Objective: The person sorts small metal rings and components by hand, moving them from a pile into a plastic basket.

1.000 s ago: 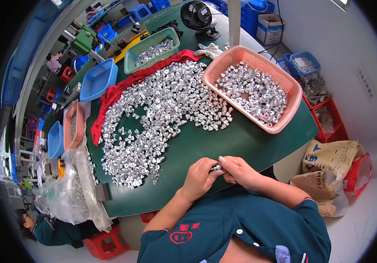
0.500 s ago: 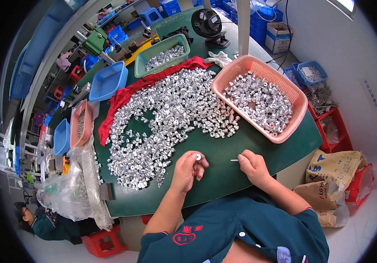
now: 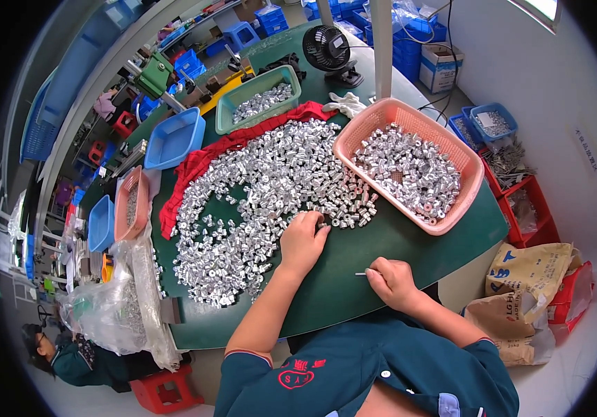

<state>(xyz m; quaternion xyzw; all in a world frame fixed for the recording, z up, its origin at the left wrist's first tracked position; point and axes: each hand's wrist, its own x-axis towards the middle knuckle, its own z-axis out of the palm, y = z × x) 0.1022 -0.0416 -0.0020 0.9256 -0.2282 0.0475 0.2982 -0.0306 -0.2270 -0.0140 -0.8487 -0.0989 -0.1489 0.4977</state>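
Note:
My left hand (image 3: 302,243) is at the near edge of a wide heap of small silver metal bushings (image 3: 277,182) on the green tabletop. Its thumb and fingers are closed on one small metal bushing (image 3: 322,225), mostly covered by the fingertips. Lower and to the right, my right hand (image 3: 393,283) is closed round a thin metal pin (image 3: 361,274); the pin's end sticks out to the left. Above my right hand stands a pink plastic basket (image 3: 475,182) holding many of the same bushings. Bare green tabletop lies between my two hands.
Behind the heap, a red cloth (image 3: 194,167) curves along its edge. A green basket (image 3: 225,115), an empty blue tray (image 3: 173,139) and a small black fan (image 3: 327,47) stand farther back. Plastic bags (image 3: 114,292) lie at left, near a seated person (image 3: 79,358). Paper sacks (image 3: 513,299) stand right.
My left hand has moved forward from the bare tabletop to the heap's near edge, turning back-up. My right hand, still holding the pin, has shifted slightly toward me.

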